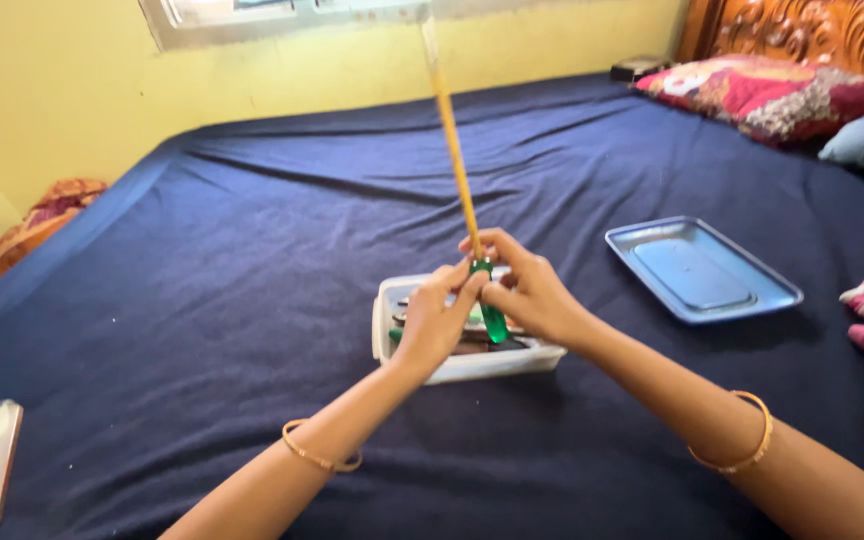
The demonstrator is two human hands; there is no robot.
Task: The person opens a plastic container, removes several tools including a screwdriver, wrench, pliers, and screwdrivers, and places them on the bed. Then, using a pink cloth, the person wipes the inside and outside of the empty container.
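Left hand [432,322]: fingers closed around the translucent green plastic handle [493,318] of a long screwdriver.
Right hand [530,292]: fingers pinch the same tool at the collar, where the long yellowish shaft [455,160] begins.
Tool position: held nearly upright over the shallow white plastic box [452,368] of mixed small tools, shaft rising toward the window.
Surroundings: dark blue bedsheet [252,300]; empty blue-grey metal tray [700,268] well apart to the right.
Risk: the long shaft is top-heavy; a loose pinch could let it tip or slip from the handle and fall onto the bed.
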